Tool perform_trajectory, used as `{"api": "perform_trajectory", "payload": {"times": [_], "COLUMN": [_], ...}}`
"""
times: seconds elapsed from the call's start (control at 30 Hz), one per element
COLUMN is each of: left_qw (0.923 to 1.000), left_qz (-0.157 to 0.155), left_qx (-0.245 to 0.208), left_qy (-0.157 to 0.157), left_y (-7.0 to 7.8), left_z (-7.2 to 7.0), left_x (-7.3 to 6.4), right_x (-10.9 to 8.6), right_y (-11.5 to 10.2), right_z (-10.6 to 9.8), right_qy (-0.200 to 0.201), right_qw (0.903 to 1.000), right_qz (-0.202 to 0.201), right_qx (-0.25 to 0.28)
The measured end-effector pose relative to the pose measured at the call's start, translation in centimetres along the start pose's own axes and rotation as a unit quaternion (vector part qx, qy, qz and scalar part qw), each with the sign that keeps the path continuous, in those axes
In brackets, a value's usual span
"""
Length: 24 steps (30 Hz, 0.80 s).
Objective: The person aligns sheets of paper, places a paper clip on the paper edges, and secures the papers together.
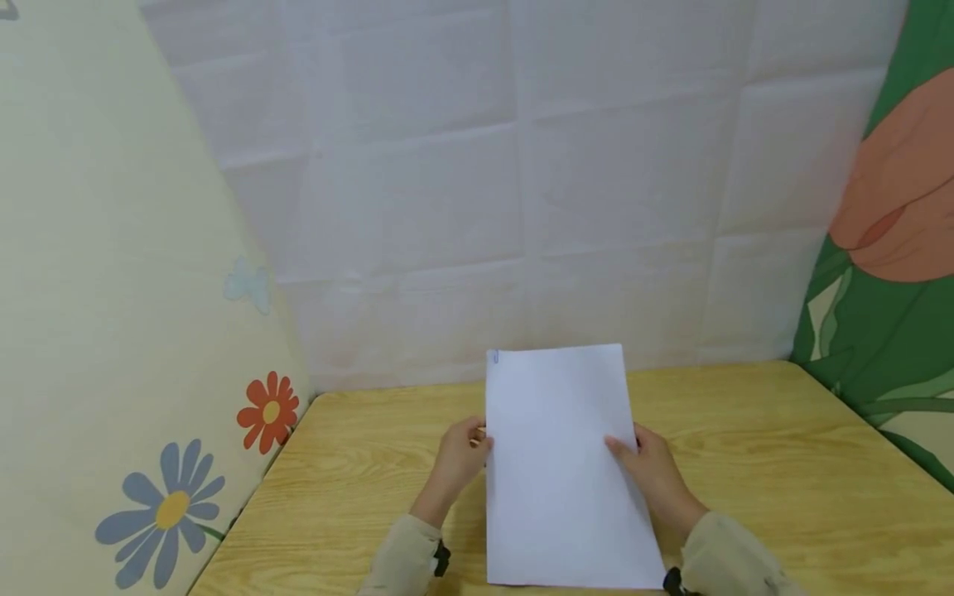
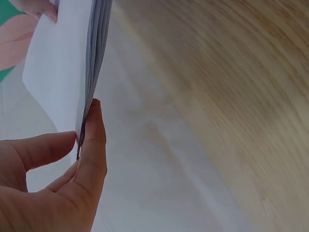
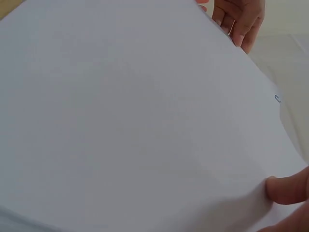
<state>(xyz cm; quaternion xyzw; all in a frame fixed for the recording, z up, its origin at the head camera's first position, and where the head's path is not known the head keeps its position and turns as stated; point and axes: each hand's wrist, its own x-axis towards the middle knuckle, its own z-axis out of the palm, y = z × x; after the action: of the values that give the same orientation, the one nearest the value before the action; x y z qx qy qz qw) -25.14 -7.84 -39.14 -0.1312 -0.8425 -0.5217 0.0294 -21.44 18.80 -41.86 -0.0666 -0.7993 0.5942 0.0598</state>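
A stack of white paper (image 1: 562, 472) is held up over the table with its blank front sheet facing me. A small blue paper clip (image 1: 495, 357) sits at its upper left corner, and it shows again as a clip (image 3: 277, 98) in the right wrist view. My left hand (image 1: 458, 459) pinches the left edge between thumb and fingers. In the left wrist view, several layered sheets (image 2: 99, 43) run along that edge above the hand (image 2: 58, 188). My right hand (image 1: 659, 476) grips the right edge, thumb (image 3: 288, 188) on the front; its other fingers are mostly hidden behind.
The wood-grain table (image 1: 358, 463) lies under the hands. A creased white cloth (image 1: 417, 199) hangs behind it. On the left stands a pale flowered panel (image 1: 134, 331), on the right a green one (image 1: 887, 348) with a large pink flower.
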Motion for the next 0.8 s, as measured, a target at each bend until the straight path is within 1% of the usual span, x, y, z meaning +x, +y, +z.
{"api": "perform_trajectory", "payload": {"times": [0.07, 0.13, 0.27, 0.33, 0.4, 0.47, 0.53, 0.67, 0.77, 0.8], "left_qw": [0.9998, 0.9995, 0.9979, 0.9962, 0.9939, 0.9916, 0.9901, 0.99, 0.9899, 0.9898], "left_qz": [0.004, 0.003, 0.013, 0.031, 0.052, 0.069, 0.079, 0.075, 0.075, 0.075], "left_qx": [0.013, 0.018, 0.022, 0.033, 0.045, 0.06, 0.071, 0.082, 0.086, 0.088], "left_qy": [0.011, 0.025, 0.059, 0.074, 0.086, 0.092, 0.093, 0.087, 0.084, 0.083], "left_y": [0.0, 0.1, 0.2, 0.2, 0.2, 0.3, 0.3, 0.2, 0.1, 0.0], "left_z": [0.1, 0.3, 0.8, 0.9, 1.1, 1.1, 1.2, 1.2, 1.2, 1.1], "left_x": [0.0, -0.1, -0.2, -0.2, -0.2, -0.2, -0.2, -0.3, -0.2, -0.2], "right_x": [0.2, 0.4, 0.6, 0.6, 0.7, 0.9, 1.0, 1.3, 1.4, 1.4], "right_y": [0.1, 0.2, 0.2, 0.2, 0.2, 0.3, 0.4, 0.6, 0.6, 0.6], "right_z": [0.0, 0.1, 0.2, 0.2, 0.3, 0.4, 0.5, 0.8, 1.1, 1.1], "right_qy": [0.008, 0.015, 0.019, 0.02, 0.022, 0.029, 0.041, 0.072, 0.086, 0.087], "right_qw": [1.0, 0.9998, 0.9991, 0.9989, 0.9981, 0.9959, 0.992, 0.9804, 0.9722, 0.9711], "right_qz": [-0.003, -0.01, -0.022, -0.034, -0.057, -0.086, -0.119, -0.175, -0.202, -0.205], "right_qx": [-0.003, -0.012, -0.031, -0.025, -0.012, -0.003, -0.009, -0.054, -0.082, -0.086]}}
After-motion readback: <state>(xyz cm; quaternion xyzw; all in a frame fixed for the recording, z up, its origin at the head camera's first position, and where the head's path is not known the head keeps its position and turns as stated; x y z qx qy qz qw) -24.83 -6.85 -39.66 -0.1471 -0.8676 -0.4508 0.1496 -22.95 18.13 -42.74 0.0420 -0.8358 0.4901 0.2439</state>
